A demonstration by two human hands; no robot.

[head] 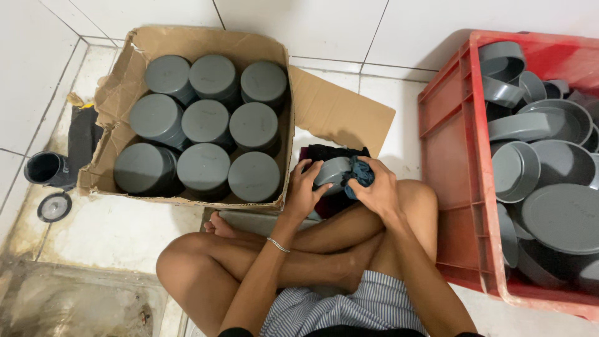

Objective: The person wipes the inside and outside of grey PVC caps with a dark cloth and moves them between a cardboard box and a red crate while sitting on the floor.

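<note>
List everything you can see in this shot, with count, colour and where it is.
Open cardboard box: one, brown, upper left on the floor.
Round grey plastic caps: nine stack tops visible, grey, in three rows inside the box.
Red plastic crate: one, red, right side.
Loose grey plastic caps: many, grey, piled in the crate.
Dark pipe fitting: one, black, far left on the floor.
Round floor drain: one, dark, just below the fitting.
Dark cloth pile: one, black and maroon, between box and legs.
Grey plastic cap: one, grey, in the left hand's grip.
Blue rag: one, pressed on that cap.
Left hand: wears a silver bracelet.
Right hand: on the rag.
</note>
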